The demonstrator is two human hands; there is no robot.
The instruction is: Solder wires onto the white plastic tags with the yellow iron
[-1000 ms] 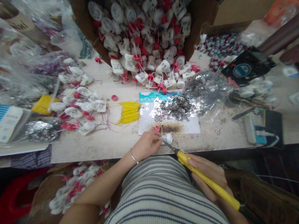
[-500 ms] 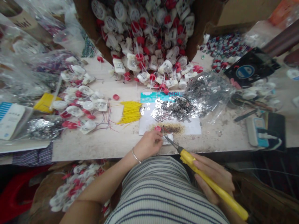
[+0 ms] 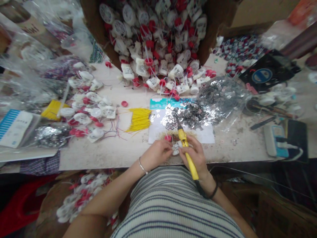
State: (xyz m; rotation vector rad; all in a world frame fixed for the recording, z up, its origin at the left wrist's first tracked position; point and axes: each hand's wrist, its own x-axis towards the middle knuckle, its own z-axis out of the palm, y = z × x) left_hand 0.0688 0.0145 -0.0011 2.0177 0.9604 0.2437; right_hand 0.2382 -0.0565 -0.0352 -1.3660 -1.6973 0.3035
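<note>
My left hand (image 3: 159, 152) is closed at the near edge of the table, its fingertips pinched at the left side of a small white plastic part (image 3: 176, 148). A red cap (image 3: 167, 138) shows just above those fingertips. In my right hand (image 3: 196, 153) is a yellow-handled soldering iron (image 3: 184, 140), its dark tip pointing away from me over loose metal pieces. The right fingertips also reach the right side of the white part. Under and beyond the hands lies a white sheet (image 3: 208, 137) with a brown scorched patch. Fingers partly hide the part.
Shiny metal pieces (image 3: 190, 114) lie heaped beside a clear bag (image 3: 223, 99). Yellow wires (image 3: 140, 119) sit left of the sheet. White-and-red parts (image 3: 89, 112) are piled further left. A large carton (image 3: 213, 33) of similar parts spills at the back. A white-and-blue box (image 3: 276, 140) stands right.
My right hand has moved left and forward to the white part, and the soldering iron has swung more upright, its tip now beyond the part. My left hand stays nearly in place.
</note>
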